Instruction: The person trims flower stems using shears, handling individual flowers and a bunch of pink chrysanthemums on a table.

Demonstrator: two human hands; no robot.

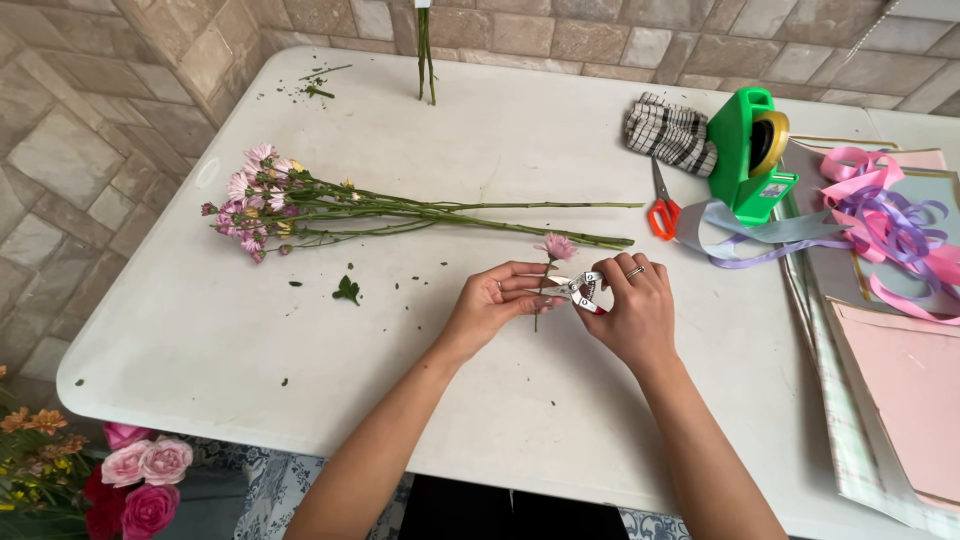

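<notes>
White table (480, 160): hands grip flower stem (541, 290), pruners (580, 291).

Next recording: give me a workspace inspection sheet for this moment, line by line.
Surface: white table, strewn with leaf bits.
Job's things: single pink flower; small pruner at its stem.
Clutter: flower bunch, red scissors, green tape dispenser, ribbons, checked cloth, paper sheets.
Grippers: left hand pinches the stem; right hand grips the pruner.
Cables: nothing seen.
Surroundings: stone-tile wall; roses lower left.
</notes>
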